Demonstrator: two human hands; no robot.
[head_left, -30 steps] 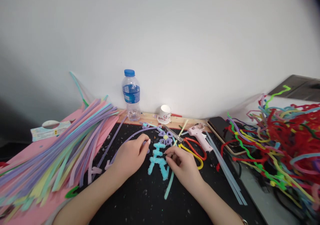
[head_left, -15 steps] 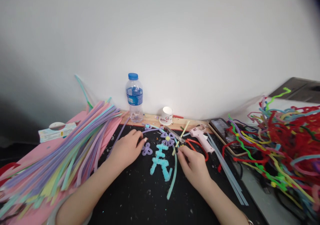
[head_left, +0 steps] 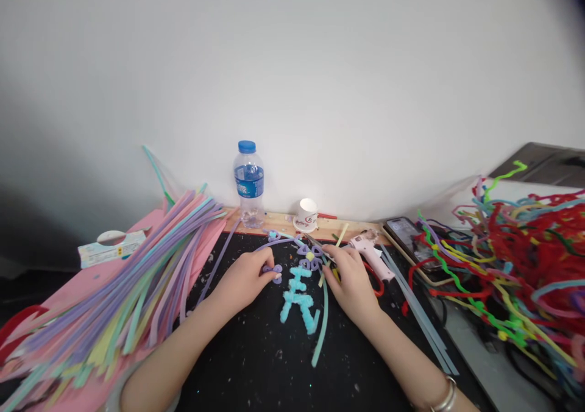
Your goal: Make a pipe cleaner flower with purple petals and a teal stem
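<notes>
My left hand [head_left: 247, 280] closes thumb and fingers on a small purple pipe-cleaner flower [head_left: 276, 270], partly hidden by the fingertips. My right hand [head_left: 351, 283] lies over the middle of the scissors [head_left: 375, 278], covering most of them; its thumb and forefinger are apart. Just left of those fingertips is a purple flower with a yellow centre [head_left: 309, 256]. Between the hands, a fluffy turquoise pipe-cleaner shape [head_left: 298, 299] rests on the black mat [head_left: 256, 363]. A pale green strip [head_left: 321, 333] lies beside it.
Pastel pipe cleaners [head_left: 132, 284] are heaped at the left. Along the back stand a water bottle [head_left: 250, 183] and a paper cup [head_left: 306, 214]. Right of my hand are a pink glue gun [head_left: 372, 255], a phone [head_left: 406, 236] and a tangled colourful pile [head_left: 534, 247].
My left hand has moved onto the small purple flower. My right hand has shifted upward over the scissors, its thumb and forefinger now apart. The view has shifted slightly.
</notes>
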